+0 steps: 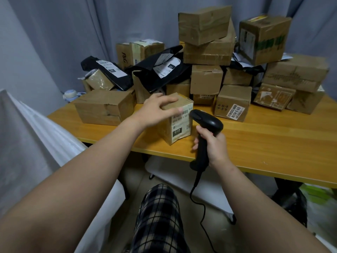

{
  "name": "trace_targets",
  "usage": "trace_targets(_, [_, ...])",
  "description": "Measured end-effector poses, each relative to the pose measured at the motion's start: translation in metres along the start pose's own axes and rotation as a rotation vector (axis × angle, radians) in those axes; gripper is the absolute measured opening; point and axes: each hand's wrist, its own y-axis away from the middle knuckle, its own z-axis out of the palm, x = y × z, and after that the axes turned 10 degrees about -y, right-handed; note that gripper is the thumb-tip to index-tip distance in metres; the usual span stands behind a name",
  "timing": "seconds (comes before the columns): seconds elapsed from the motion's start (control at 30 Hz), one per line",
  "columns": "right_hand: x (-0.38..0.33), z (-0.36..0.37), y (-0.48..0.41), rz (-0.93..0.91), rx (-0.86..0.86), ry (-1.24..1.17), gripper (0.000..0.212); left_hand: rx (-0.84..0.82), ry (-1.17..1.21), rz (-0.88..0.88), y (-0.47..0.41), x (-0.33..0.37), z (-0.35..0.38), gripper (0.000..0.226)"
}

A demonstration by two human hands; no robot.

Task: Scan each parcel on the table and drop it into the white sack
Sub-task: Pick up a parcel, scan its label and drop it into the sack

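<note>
Left hand point(156, 111) at frame center, fingers curled over the top of a small cardboard parcel point(177, 123), thumb on its near face, gripping it. Parcel stands on the wooden table point(264, 143) near the front edge, white label with barcode and "010" tag facing the camera. Right hand point(213, 145) just right of the parcel, fingers wrapped tight around the handle of a black barcode scanner point(204, 128); scanner head sits just beside the label's right edge, pointing at the barcode. Cable hangs from the handle toward the bottom of the frame. White sack point(45, 136) fills the left side of the frame, mouth open, beside the table's left end. Pile of cardboard boxes point(207, 52) and black poly mailers point(164, 70) stacked across the upper center and upper right. One long brown box point(104, 106) lies left of the held parcel. Plaid-trousered leg at bottom center.
</note>
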Motion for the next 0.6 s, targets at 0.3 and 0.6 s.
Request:
trace_targets(0.3, [-0.019, -0.012, 0.011, 0.047, -0.133, 0.106, 0.007, 0.052, 0.197, -0.063, 0.024, -0.021, 0.037, 0.116])
trace_targets(0.6, [-0.04, -0.025, 0.035, -0.294, -0.097, 0.518, 0.02, 0.088, 0.447, -0.118, 0.019, -0.009, 0.045, 0.118])
